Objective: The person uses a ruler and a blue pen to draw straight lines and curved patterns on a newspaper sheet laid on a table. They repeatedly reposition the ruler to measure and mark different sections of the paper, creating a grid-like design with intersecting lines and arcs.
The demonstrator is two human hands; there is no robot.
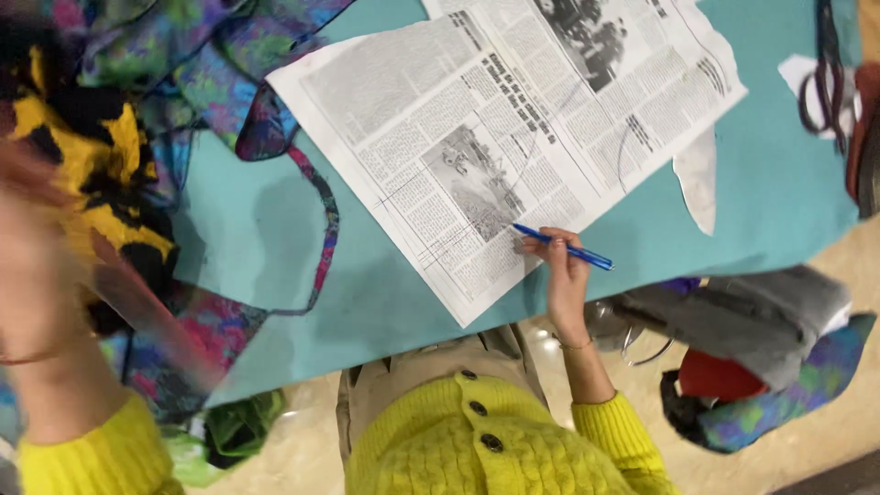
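Right hand (563, 275) sits lower centre-right of the frame, fingers pinched around a blue pen (562, 247). Pen long axis runs near-horizontal, sloping slightly down toward the right: the thin end points left and up, touching the lower right edge of the newspaper sheet (477, 137), the thicker capped end sticks out right past the fingers over the teal cloth (257, 247). Newspaper lies flat on the teal cloth, rotated so its long edges run diagonally from upper right to lower left of the frame; faint pencil-like curved lines show across the print. Left hand (37, 275) is at the far left, big and motion-blurred, close to the camera; cannot tell whether its fingers are spread or closed, or whether it holds anything. It overlaps a yellow-and-black patterned fabric (92, 156) in the upper left, with multicolour purple-green fabric (211, 64) beside it. A white paper cut-out (698, 179) lies just right of the newspaper. Grey cloth bundle (742, 316) sits lower right, off the teal cloth. Both sleeves are yellow knit.
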